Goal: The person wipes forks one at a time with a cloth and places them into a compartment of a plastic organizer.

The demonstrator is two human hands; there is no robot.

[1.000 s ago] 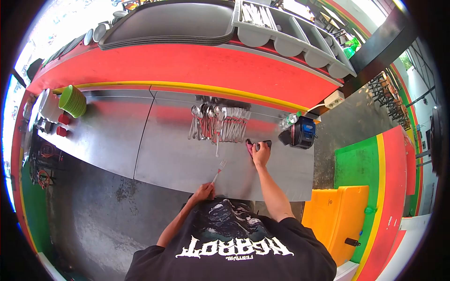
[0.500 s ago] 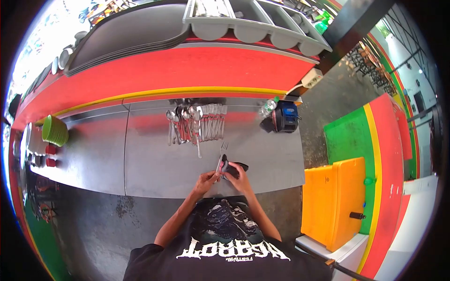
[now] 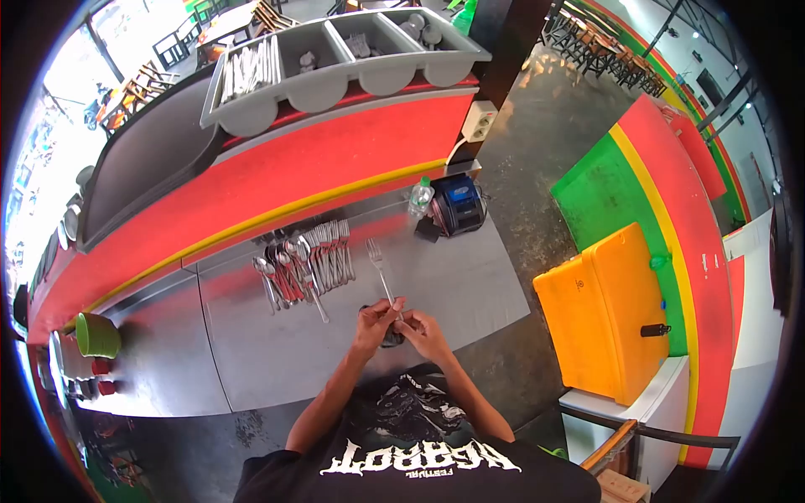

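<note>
Close together over the steel counter's front edge are my two hands. My left hand [image 3: 375, 325] is closed on the handle of a fork [image 3: 379, 267], whose tines point away from me. My right hand [image 3: 423, 334] has its fingers pressed together at the lower end of that handle, by a dark cloth [image 3: 392, 338] that shows partly beneath both hands. Beyond them, spoons [image 3: 281, 272] and forks [image 3: 334, 251] lie in a row on the counter [image 3: 277, 360].
A clear bottle [image 3: 421, 197] and a dark blue bag [image 3: 459, 205] sit at the back right. Above the red ledge are a grey cutlery tray [image 3: 335, 74] and dark trays [image 3: 151, 155]. Green bowls [image 3: 98, 335] stand far left; an orange container [image 3: 599, 314] is at right.
The view has turned and shifted. The fork now points more steeply away from me, and the dark cloth has moved from the right hand's side to beneath both hands.
</note>
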